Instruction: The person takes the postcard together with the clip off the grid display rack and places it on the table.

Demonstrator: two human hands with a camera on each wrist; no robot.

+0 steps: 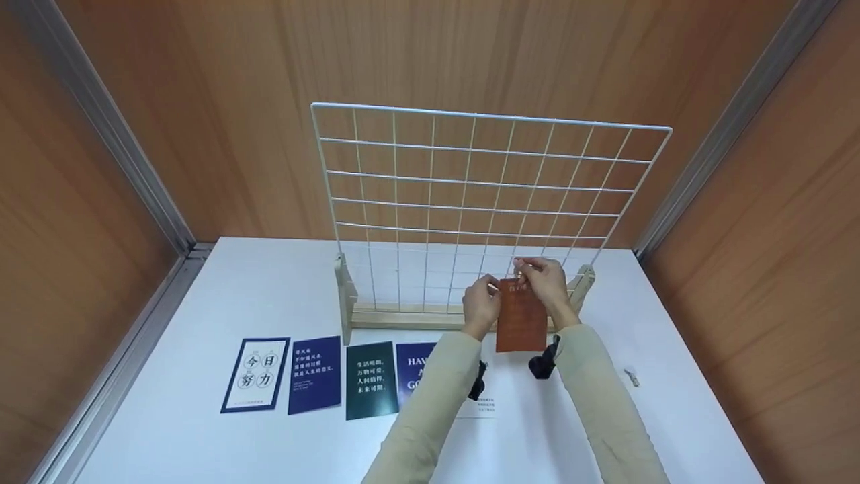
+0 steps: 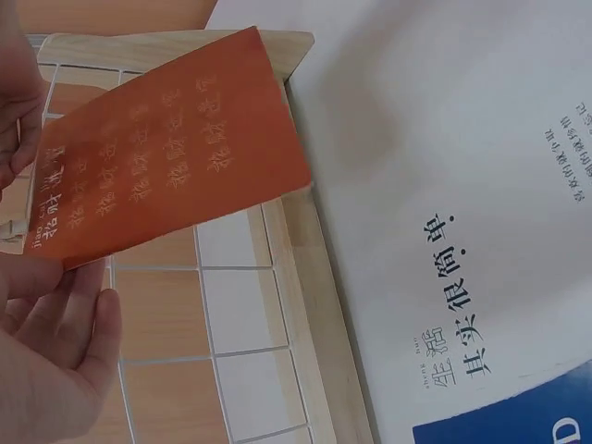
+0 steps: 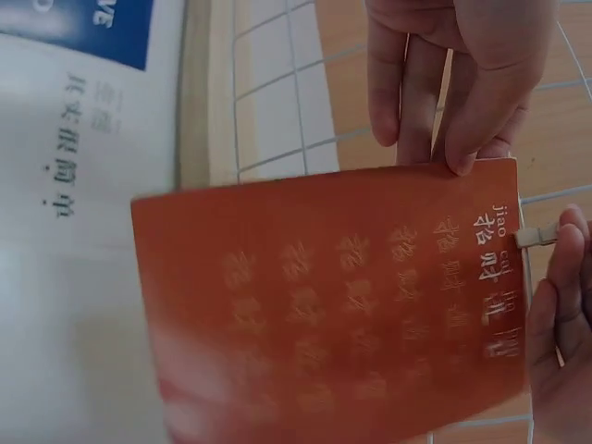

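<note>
An orange-red card (image 1: 521, 321) with Chinese lettering hangs upright in front of the lower right part of a white wire grid (image 1: 463, 181). My left hand (image 1: 482, 306) pinches the card's left edge near its top, thumb on the printed face. At the top edge, my right hand (image 1: 545, 282) pinches a small wooden clip (image 3: 536, 236), whose jaws sit at the card's edge beside the lettering. In the left wrist view the same clip (image 2: 13, 228) is partly cut off. Whether the clip also bites a grid wire cannot be made out.
The grid stands on a wooden base (image 1: 403, 317). In front lie a white card with a blue border (image 1: 259, 376), a purple-blue card (image 1: 316, 376), a green card (image 1: 371, 381), a blue card (image 1: 411, 363) and a white card (image 2: 407, 277). A small clip-like piece (image 1: 631, 376) lies at right.
</note>
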